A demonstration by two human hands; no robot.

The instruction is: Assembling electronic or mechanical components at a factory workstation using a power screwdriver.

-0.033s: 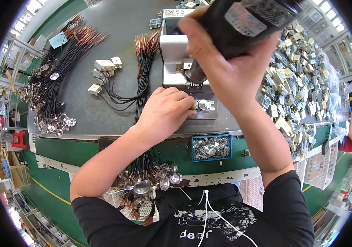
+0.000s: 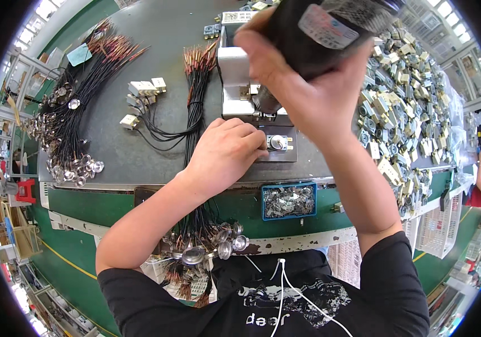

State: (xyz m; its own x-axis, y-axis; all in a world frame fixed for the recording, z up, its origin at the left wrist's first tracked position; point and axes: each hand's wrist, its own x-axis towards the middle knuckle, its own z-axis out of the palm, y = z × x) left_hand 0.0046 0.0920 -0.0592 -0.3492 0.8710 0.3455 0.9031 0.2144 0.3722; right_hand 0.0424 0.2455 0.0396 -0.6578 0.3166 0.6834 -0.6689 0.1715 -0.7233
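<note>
My right hand [image 2: 313,95] is wrapped round a thick black electric screwdriver [image 2: 330,39] with a pale label, slightly blurred. Its narrow end [image 2: 267,101] slants down to the silver metal fixture [image 2: 235,73]; the very tip is hard to make out. My left hand [image 2: 226,149] is closed, its thumb and fingertips pressed to the left side of a small metal-topped switch [image 2: 277,142] with a round middle and brass terminals. That switch sits on a dark metal plate [image 2: 280,158] in front of the fixture. A bundle of black wires [image 2: 194,112] runs beneath my left wrist.
Another wire bundle with metal cups [image 2: 77,112] lies at the left. Several wired switches [image 2: 145,90] lie between the bundles. A large heap of switches [image 2: 403,112] covers the right side. A blue tray of small metal parts [image 2: 289,217] stands at the front edge.
My right hand and the electric screwdriver have shifted slightly to the left. My left hand and the switch stay where they were.
</note>
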